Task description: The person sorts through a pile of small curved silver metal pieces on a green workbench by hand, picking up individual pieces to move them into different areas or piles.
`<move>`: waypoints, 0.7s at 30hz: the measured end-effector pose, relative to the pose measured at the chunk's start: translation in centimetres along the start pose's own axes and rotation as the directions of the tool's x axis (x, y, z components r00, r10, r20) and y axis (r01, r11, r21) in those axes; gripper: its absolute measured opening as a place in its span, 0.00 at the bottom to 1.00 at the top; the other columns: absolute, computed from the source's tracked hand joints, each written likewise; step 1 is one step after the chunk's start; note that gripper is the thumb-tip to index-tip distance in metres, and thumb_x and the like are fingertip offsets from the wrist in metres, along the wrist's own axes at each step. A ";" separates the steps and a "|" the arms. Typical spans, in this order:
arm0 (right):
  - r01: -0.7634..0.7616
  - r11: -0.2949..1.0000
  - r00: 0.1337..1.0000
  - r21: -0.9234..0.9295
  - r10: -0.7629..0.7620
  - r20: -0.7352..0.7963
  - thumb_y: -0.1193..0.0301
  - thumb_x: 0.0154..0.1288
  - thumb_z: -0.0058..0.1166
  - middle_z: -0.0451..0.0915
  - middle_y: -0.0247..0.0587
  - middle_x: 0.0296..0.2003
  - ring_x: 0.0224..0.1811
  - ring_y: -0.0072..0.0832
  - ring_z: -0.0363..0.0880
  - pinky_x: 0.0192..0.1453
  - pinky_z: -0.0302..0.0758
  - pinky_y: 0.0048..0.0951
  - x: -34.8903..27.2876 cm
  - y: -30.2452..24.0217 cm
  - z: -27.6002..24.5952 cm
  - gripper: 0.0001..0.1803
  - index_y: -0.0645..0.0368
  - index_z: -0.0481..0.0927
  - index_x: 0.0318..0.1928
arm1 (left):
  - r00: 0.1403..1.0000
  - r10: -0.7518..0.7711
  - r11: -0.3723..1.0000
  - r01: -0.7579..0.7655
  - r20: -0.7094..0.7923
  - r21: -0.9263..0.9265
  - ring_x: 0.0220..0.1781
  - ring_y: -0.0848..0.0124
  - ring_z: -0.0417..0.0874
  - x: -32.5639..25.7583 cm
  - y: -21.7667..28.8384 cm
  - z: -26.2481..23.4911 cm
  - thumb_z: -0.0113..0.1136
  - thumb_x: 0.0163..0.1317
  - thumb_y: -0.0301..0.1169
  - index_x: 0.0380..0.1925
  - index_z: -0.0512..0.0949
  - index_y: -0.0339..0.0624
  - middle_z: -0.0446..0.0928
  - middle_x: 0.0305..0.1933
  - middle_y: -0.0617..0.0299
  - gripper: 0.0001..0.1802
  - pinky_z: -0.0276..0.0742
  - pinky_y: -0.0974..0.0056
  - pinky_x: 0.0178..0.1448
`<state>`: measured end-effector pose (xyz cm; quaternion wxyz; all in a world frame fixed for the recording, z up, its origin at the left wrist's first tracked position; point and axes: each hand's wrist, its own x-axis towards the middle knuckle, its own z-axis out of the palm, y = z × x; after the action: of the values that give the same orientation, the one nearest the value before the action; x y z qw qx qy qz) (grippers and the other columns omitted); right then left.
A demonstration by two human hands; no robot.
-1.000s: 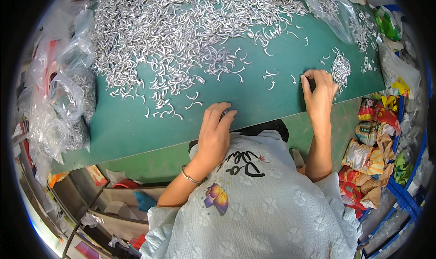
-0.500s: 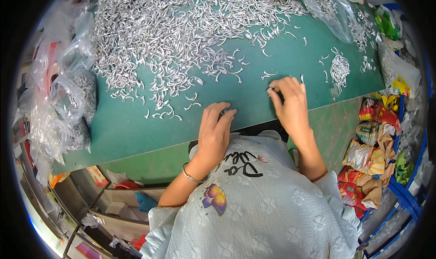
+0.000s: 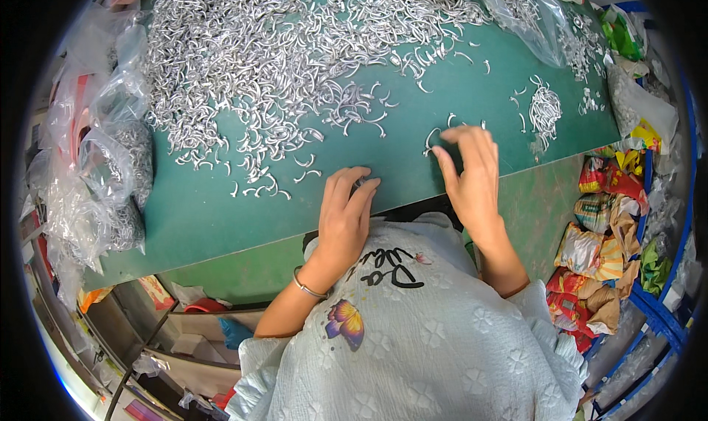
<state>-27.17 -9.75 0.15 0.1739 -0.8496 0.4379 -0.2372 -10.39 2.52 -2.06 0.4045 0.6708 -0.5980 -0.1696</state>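
A big heap of small curved silver metal pieces [image 3: 295, 59] covers the far part of a green table mat [image 3: 214, 214]. My left hand [image 3: 346, 211] lies palm down on the mat near its front edge, fingers close together; whatever is under it is hidden. My right hand [image 3: 468, 166] is to its right, fingers stretched forward, fingertips touching a few loose metal pieces [image 3: 431, 137]. A small separate bunch of the same pieces [image 3: 546, 111] lies further right.
Clear plastic bags holding more metal pieces [image 3: 110, 170] stand along the table's left side, and another clear bag [image 3: 516, 8] lies at the far right. Colourful wrappers and bags [image 3: 605, 236] are piled on the floor to the right, beside a blue frame [image 3: 664, 310].
My right hand has moved left, from beside the small bunch at the right to the loose pieces near the middle of the mat. My left hand has stayed put.
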 end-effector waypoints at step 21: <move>-0.072 0.982 0.988 -0.177 0.045 -0.150 0.72 0.59 0.63 0.77 0.39 0.34 0.39 0.39 0.72 0.45 0.64 0.38 2.0 0.8 -0.1 0.07 0.59 0.81 0.38 | 0.968 0.114 0.979 -0.148 0.221 0.143 0.48 0.55 0.75 1.4 1.1 0.5 0.59 0.50 0.16 0.55 0.77 0.38 0.71 0.59 0.53 0.28 0.74 0.57 0.51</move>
<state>-26.80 -11.83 0.33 0.0703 -0.8290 0.4941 -0.2523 -11.20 1.10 -1.16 0.2941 0.6379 -0.6924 -0.1649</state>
